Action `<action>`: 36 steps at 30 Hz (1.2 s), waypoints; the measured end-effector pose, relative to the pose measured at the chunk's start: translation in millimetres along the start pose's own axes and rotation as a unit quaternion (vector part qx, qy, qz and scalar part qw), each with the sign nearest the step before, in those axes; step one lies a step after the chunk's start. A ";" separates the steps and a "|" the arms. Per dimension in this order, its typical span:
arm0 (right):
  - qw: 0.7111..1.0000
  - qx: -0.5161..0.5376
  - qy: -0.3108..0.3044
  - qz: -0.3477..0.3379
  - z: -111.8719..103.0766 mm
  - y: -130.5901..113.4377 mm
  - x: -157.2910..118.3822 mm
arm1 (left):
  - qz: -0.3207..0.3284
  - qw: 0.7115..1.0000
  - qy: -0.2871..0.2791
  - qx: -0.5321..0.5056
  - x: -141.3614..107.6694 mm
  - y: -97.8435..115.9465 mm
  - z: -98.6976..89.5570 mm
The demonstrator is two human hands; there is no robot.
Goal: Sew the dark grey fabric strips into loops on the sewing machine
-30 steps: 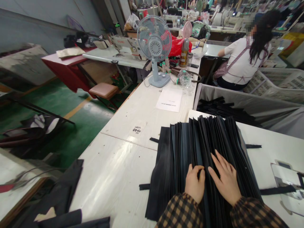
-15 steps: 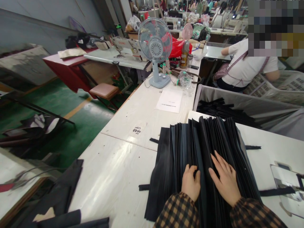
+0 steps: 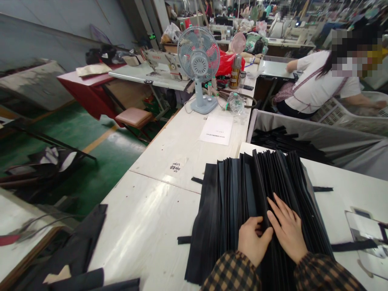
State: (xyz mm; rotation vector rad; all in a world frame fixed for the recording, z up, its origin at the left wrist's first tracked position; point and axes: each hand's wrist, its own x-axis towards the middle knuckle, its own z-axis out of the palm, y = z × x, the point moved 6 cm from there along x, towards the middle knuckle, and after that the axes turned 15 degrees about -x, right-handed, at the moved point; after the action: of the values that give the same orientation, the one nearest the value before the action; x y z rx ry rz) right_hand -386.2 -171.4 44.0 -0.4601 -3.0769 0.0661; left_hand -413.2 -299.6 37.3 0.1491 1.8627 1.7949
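A thick row of folded black fabric pieces [image 3: 206, 210] stands pleat-like on the white table, with some dark blue layers [image 3: 235, 182] among them. My left hand [image 3: 253, 241] is closed at the middle of the row, its fingers curled around the edge of a black piece; the fingertips are partly hidden among the folds. Close beside it, my right hand [image 3: 289, 230] lies on the layers with fingers stretched out, the thumb side near the left thumb. Black strips [image 3: 184, 239] stick out on both sides of the row.
Metal sewing machine parts [image 3: 371, 234] sit at the right edge. Farther up the white table [image 3: 145, 202] are a paper sheet [image 3: 216, 130], a grey fan [image 3: 199, 68] and bottles [image 3: 235, 72]. A cloth-lined bin [image 3: 342, 141] holds black pieces; a co-worker [image 3: 318, 83] leans behind it.
My left hand has moved right along the row, close to my right hand, and a black layer there has shifted left. My right hand stays nearly in place. The co-worker's arm has reached farther right.
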 end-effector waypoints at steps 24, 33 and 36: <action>1.000 0.009 0.007 -0.008 0.1 0.2 -2.3 | 0.053 0.998 0.033 0.004 1.7 9.8 -8.3; 0.999 -0.010 0.027 -0.019 -1.0 -2.4 -1.9 | 0.064 0.998 -0.005 0.018 6.2 13.4 -9.3; 0.999 -0.020 0.032 -0.020 -2.3 -2.9 -2.8 | 0.056 0.998 0.013 0.006 2.9 8.0 -9.8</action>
State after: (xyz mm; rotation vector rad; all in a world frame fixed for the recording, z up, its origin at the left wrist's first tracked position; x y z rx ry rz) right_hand -384.4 -175.0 46.4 -0.3951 -3.0277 -0.0121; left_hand -422.4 -306.2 43.7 0.2404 1.9174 1.8701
